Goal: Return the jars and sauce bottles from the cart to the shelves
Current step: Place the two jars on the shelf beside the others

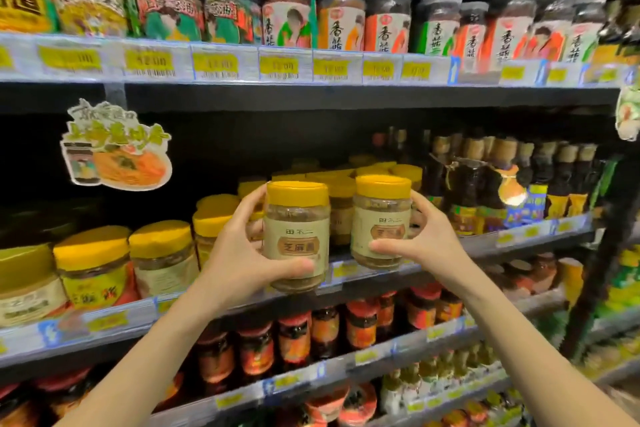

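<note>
The left grip [242,253] curls round a yellow-lidded jar [296,236], thumb across the foot of the label and fingers behind. Just beside it at 3 o'clock, the right grip [426,243] clasps a second jar [381,222] the same way. Both are held upright before the middle shelf [519,235]. On that shelf, similar jars [159,253] sit at 9 o'clock and dark sauce bottles [485,184] at 2 o'clock.
</note>
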`<state>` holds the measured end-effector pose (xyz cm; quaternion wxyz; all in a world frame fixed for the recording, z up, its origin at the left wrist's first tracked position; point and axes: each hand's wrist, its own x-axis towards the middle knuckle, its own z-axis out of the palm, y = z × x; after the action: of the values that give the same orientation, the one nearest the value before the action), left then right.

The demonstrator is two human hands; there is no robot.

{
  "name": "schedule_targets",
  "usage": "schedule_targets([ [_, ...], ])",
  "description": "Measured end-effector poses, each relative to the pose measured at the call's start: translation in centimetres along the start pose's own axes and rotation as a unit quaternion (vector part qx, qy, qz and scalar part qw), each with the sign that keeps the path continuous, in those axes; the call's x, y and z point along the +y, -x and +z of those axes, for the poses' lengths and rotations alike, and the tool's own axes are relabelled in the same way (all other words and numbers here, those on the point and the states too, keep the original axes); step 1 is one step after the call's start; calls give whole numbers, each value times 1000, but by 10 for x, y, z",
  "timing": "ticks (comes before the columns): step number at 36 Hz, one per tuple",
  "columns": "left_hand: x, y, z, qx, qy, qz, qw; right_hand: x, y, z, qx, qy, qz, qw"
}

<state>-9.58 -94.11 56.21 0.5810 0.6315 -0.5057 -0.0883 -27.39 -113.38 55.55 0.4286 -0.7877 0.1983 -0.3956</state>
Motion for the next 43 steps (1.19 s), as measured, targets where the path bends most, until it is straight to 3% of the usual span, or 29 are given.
schedule_targets([
  [14, -4, 2, -24, 62, -36, -32, 997, 44, -72, 55, -99, -14, 10, 995],
  [27, -3, 10, -18, 107, -55, -30, 992, 51, -88, 71, -218, 75, -2, 973],
  [34, -2, 12, -12, 108, -77, -40, 990, 49, -87, 70, -248, 62, 1, 967],
  [43, -7, 16, -3, 113, -86, -50, 989, 55, -89, 78, -223, 111, -29, 968],
])
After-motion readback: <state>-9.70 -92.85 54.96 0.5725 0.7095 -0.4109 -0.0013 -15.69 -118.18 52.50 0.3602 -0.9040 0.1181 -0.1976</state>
